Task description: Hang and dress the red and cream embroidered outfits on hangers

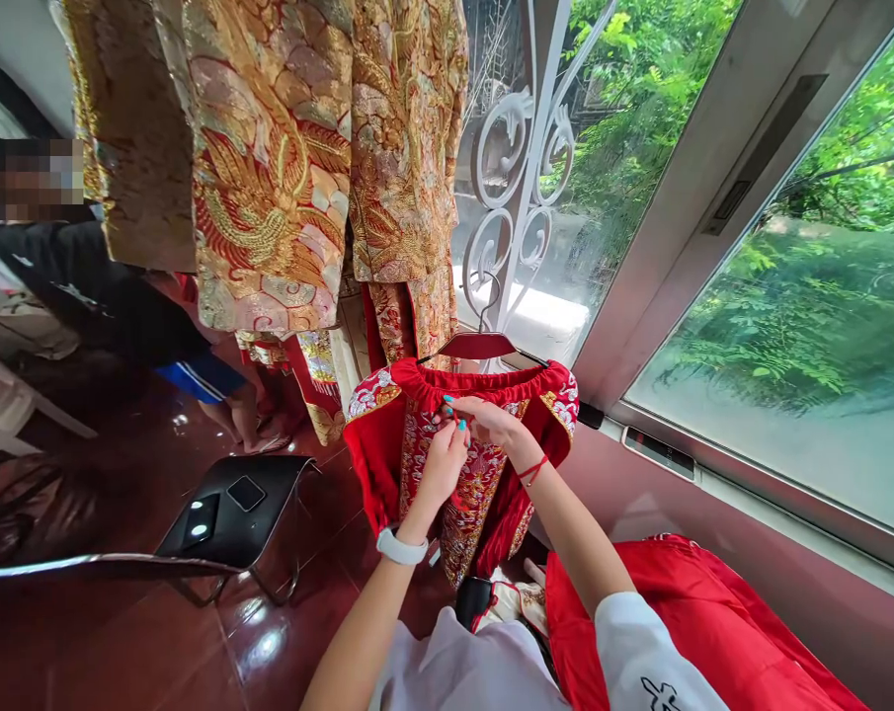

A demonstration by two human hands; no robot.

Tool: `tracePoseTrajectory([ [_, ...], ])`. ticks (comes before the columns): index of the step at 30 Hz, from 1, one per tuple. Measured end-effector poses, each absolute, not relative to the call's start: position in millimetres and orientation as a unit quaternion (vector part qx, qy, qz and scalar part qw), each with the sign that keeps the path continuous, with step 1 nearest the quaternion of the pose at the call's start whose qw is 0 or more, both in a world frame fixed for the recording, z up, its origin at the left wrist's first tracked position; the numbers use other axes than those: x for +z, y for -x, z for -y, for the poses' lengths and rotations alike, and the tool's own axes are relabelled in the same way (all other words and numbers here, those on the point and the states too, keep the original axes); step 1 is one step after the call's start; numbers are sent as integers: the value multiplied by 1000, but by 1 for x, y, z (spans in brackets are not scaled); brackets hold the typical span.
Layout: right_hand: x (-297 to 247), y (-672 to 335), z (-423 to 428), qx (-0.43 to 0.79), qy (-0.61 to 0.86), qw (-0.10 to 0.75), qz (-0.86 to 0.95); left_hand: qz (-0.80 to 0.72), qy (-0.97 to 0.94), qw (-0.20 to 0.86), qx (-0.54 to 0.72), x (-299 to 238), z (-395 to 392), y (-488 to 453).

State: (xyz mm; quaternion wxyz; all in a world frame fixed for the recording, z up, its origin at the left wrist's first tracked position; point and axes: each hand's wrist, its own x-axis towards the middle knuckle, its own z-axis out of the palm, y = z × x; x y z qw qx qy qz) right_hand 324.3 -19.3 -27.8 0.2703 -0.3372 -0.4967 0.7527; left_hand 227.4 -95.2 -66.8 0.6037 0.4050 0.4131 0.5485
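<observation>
A red skirt (pixel 372 444) with gold and silver embroidery hangs in front of me from a dark hanger (pixel 477 345). Its gathered waistband lies just above my fingers. My left hand (pixel 445 461) is closed, with thumb and finger pinched on what looks like a thin red cord at the skirt's front. From the right, my right hand (pixel 491 420) reaches across above it, its fingertips bent together at the same cord. The cord is small and mostly hidden by my fingers. Both hands are close together, just below the waistband.
Gold embroidered garments (pixel 269 178) hang at upper left. A black chair (pixel 246 523) holds two phones; a person in dark clothes (pixel 98 286) is beyond. White scrollwork (pixel 507 188) fronts the window. Another phone (pixel 660 454) lies on the sill, and red fabric (pixel 654 612) spreads at lower right.
</observation>
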Motion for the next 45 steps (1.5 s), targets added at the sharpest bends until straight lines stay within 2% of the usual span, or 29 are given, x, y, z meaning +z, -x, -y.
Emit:
tracePoseTrajectory([
  [3,-33,-341,34,730,323,273,536,-391,-404,632,534,-60,99,-215],
  [5,-38,-364,46,670,337,308,586,-383,-402,638,534,-56,102,-207],
  [7,-38,-392,53,541,422,409,602,-385,-401,640,531,-54,103,-203],
  [9,-30,-418,53,354,541,514,564,-390,-408,645,515,-54,104,-203],
  [10,-23,-429,50,266,591,532,544,-390,-413,647,509,-54,104,-204],
  [11,-16,-436,44,197,629,523,540,-389,-419,648,503,-54,104,-205],
  [13,-1,-443,31,127,671,446,578,-385,-432,646,498,-54,104,-207],
  [16,13,-437,11,107,685,328,642,-384,-443,643,493,-54,105,-208],
  [22,20,-416,-10,-8,694,254,674,-398,-457,615,505,-52,96,-211],
  [32,36,-403,-19,-2,596,299,746,-413,-454,612,499,-50,85,-223],
  [40,10,-428,0,76,446,378,808,-444,-436,598,505,-58,84,-229],
  [42,-4,-425,12,48,407,379,830,-443,-439,607,493,-57,90,-229],
  [45,-25,-411,32,-34,308,334,890,-442,-455,607,479,-56,99,-228],
])
